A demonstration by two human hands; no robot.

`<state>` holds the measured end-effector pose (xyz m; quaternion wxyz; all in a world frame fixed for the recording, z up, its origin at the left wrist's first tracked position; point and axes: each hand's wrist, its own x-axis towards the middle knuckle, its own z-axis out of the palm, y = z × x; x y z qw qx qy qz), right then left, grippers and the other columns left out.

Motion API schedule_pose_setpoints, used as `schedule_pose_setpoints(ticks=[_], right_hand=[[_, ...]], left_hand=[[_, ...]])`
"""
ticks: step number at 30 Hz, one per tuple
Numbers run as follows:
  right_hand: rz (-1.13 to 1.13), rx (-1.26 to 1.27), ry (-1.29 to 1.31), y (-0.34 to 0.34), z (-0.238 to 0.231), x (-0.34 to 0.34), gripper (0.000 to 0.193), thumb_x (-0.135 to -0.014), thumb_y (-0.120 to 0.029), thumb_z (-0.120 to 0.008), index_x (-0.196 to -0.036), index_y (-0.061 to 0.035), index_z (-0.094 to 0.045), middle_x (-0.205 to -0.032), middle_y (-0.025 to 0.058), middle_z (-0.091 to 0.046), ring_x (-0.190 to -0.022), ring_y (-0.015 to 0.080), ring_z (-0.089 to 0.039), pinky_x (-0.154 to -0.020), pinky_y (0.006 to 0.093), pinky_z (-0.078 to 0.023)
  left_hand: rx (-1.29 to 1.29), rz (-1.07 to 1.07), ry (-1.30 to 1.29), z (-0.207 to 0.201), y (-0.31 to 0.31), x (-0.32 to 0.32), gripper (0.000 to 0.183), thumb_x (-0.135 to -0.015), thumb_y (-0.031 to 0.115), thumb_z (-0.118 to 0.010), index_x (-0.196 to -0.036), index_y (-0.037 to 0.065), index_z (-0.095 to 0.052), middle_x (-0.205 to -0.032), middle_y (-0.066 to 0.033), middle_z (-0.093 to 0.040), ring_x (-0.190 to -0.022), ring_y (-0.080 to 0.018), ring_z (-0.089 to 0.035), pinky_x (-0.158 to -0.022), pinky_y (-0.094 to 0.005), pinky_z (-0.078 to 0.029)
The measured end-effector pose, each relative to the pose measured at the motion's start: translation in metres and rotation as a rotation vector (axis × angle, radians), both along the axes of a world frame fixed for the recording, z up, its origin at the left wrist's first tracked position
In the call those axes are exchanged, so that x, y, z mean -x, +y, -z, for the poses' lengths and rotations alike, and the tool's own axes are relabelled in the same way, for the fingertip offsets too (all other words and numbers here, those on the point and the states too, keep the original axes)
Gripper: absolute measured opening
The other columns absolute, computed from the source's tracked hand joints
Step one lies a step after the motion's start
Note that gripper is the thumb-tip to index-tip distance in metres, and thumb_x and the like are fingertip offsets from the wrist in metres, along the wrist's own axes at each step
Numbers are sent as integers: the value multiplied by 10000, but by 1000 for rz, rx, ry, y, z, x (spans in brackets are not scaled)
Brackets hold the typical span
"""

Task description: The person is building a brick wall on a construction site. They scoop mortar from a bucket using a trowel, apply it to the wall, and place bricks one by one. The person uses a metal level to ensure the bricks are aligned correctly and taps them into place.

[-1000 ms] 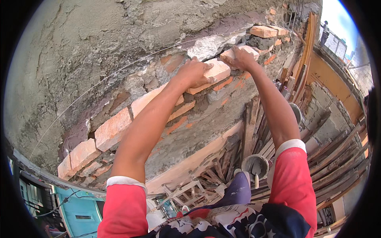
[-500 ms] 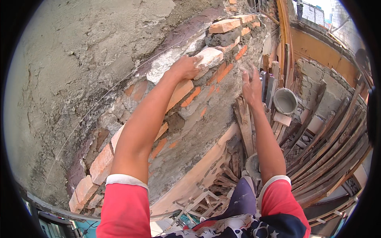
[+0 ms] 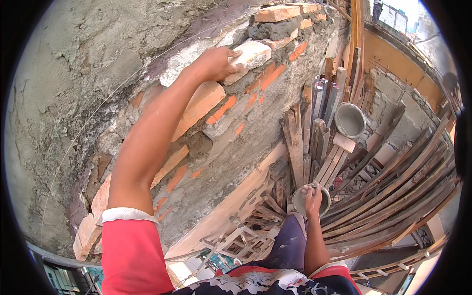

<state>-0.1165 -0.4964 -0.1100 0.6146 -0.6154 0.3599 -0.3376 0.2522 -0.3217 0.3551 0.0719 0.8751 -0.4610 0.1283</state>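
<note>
My left hand [image 3: 216, 65] grips the near end of a pale, mortar-dusted brick [image 3: 253, 55] lying in the wall's uneven course. The fingers bend over its top and side. Just nearer, below my left forearm, sits an orange brick [image 3: 201, 105]. Beyond the held brick, grey mortar [image 3: 275, 30] lies under another brick [image 3: 278, 14]. Low on the right, my right hand [image 3: 311, 199] is at a round bucket [image 3: 298, 200] beside my leg. Its fingers look curled over the bucket's mouth; what they hold, if anything, cannot be made out.
A thin string [image 3: 105, 101] runs along the rough plastered surface at left. A second bucket [image 3: 350, 120] with grey contents stands on the right, near a loose brick [image 3: 344, 142]. Long wooden boards [image 3: 393, 196] and upright timber pieces [image 3: 295, 142] crowd the space beside the wall.
My right hand has dropped from beside the wall down to the bucket near my leg. My left hand stays on the pale brick; the view has shifted slightly.
</note>
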Motion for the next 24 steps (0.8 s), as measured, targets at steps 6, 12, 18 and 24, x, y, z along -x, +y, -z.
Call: schedule_pose_setpoints(ticks=[6, 12, 18, 24], right_hand=[[41, 45, 108, -15, -2, 35, 337, -1084, -104, -496, -1407, -9, -512, -1058, 97, -713, -875, 153, -692, -787, 302, -572], [90, 93, 189, -16, 20, 56, 338, -1076, -103, -506, -1397, 2, -517, -1025, 92, -713, -871, 153, -680, -787, 300, -555], [46, 159, 391, -7, 20, 59, 377, -1046, -124, -542, -1390, 29, -527, -1093, 180, -710, -975, 245, -696, -899, 369, -530], [85, 339, 723, -40, 124, 106, 463, -974, -203, -611, -1373, 23, -549, -1223, 296, -660, -1147, 457, -632, -1004, 512, -477]], left_hand=[[7, -42, 82, 3, -2, -10, 652, -936, 572, -692, -1432, 153, -631, -1099, -215, -746, -1022, -368, -712, -921, -472, -550], [-17, -47, 73, 0, -4, 4, 624, -933, 540, -707, -1442, 187, -625, -1266, -216, -695, -1168, -371, -666, -1003, -462, -522], [15, -66, 127, 0, 5, -2, 643, -920, 607, -681, -1405, 186, -657, -1160, -209, -738, -1104, -395, -688, -1035, -474, -518], [93, -10, 92, 13, -7, -11, 647, -917, 590, -694, -1418, 183, -646, -1142, -208, -742, -1090, -372, -692, -1008, -457, -521]])
